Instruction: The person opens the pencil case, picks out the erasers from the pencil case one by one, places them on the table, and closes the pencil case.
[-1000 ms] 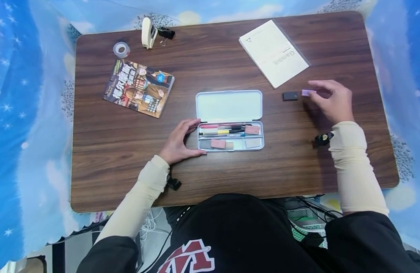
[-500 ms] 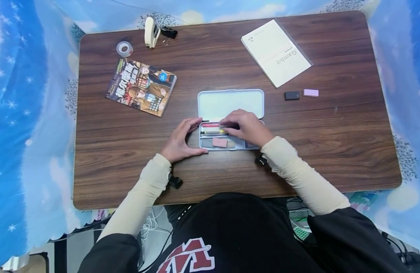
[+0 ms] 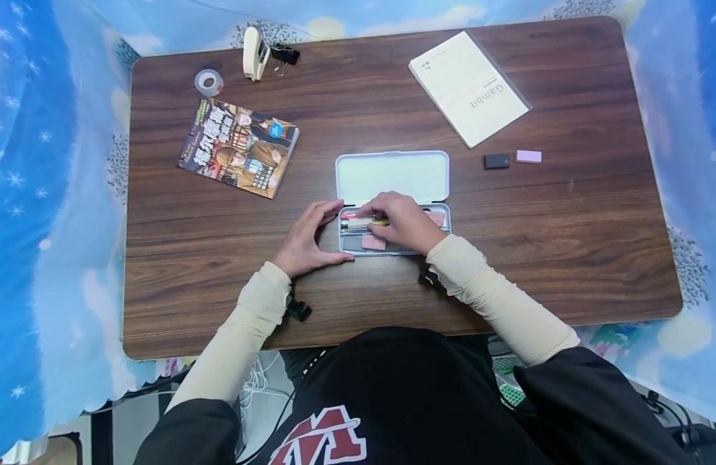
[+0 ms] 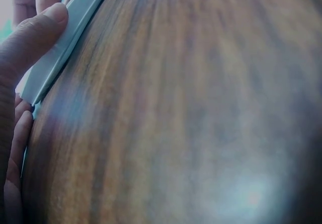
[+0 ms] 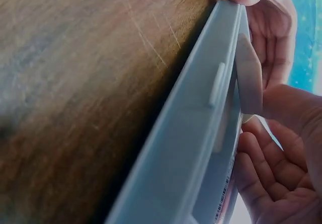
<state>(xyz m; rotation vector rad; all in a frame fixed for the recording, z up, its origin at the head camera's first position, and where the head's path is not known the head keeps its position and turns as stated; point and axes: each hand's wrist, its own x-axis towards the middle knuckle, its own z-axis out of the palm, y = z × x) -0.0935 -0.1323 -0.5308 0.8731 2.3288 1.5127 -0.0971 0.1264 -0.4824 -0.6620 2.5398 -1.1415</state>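
Note:
An opened pencil case [image 3: 392,175] lies on the table, its lid tipped back. My left hand [image 3: 305,242] grips its left end, thumb at the front edge and fingers at the back. My right hand [image 3: 404,223] reaches into the rear compartment, fingers and thumb bent over a whitish block [image 3: 354,223] and the pens; whether they pinch anything is hidden. One pink eraser [image 3: 374,242] sits in the front compartment, also visible as a tilted block [image 5: 249,75] in the right wrist view. Another pink eraser [image 3: 436,218] shows partly behind the right hand.
Right of the case lie a black eraser [image 3: 496,161] and a purple eraser [image 3: 529,156], below a notepad [image 3: 470,90]. At the left are a comic book [image 3: 238,148], a tape roll [image 3: 209,82], a stapler [image 3: 255,55] and a black binder clip [image 3: 285,54].
My right hand has let go of the purple eraser beside the black one, come left to the pencil case and shifted further left inside it. My left hand has stayed on the case.

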